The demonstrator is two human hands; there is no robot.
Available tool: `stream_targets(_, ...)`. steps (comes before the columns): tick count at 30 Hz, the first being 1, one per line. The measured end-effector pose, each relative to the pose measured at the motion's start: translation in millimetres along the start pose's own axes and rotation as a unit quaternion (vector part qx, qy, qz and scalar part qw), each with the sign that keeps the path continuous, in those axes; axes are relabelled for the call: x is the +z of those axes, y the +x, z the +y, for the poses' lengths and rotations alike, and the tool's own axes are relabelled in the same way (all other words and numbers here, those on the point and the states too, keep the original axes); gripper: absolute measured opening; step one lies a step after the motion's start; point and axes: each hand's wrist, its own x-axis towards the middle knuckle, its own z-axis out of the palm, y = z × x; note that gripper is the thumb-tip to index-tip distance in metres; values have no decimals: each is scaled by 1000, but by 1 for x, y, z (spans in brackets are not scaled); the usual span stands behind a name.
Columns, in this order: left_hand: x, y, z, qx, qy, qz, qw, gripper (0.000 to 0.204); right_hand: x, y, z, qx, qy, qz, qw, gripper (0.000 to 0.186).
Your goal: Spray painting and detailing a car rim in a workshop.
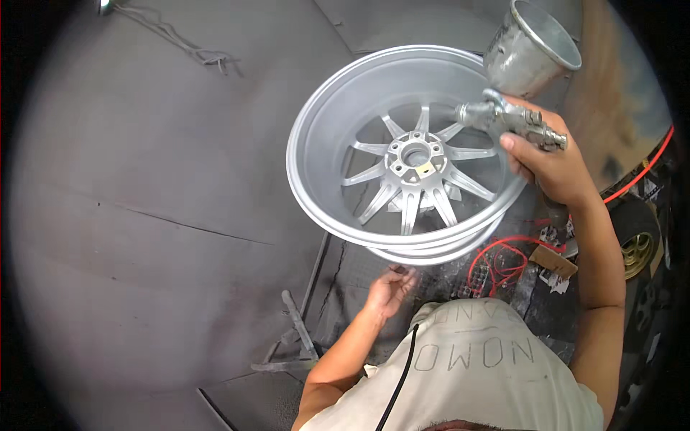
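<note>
My right hand [545, 154] is wrapped round a metal spray gun [496, 116], its thumb against the gun's side. A grey paint-spattered cup [523, 61] sits on top of the gun. The nozzle points left, over the inside of a silver multi-spoke wheel rim [309, 194]. That rim stands raised before me, tilted, with its hub and open barrel in sight. My left hand [389, 293] is just below the rim's near edge, fingers loosely curled, apart and slightly blurred. Whether its fingertips touch the rim, I cannot tell. What supports the rim is mostly hidden beneath it.
A red hose [496, 248] lies coiled below the rim, and more red hose runs up at the right. A small wheel with a tyre [636, 241] and a cardboard piece [552, 261] lie there too. A grey metal stand [298, 327] is at lower left. Grey sheeting [158, 172] spreads leftward.
</note>
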Motion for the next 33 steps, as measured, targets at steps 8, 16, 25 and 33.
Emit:
stream_targets(8, -29, 5, 87, 130, 31, 48, 990, 52, 15, -14, -7, 69, 68, -160, 982, 53)
stream_targets(16, -13, -4, 81, 125, 56, 38, 990, 28, 32, 6, -6, 17, -2, -59, 998, 51)
stream_targets(25, 17, -20, 40, 101, 34, 41, 993, 44, 55, 4, -12, 68, 13, -159, 985, 52)
stream_targets(33, -6, -26, 41, -32, 114, -5, 993, 53, 75, 17, -7, -14, -14, -78, 997, 44)
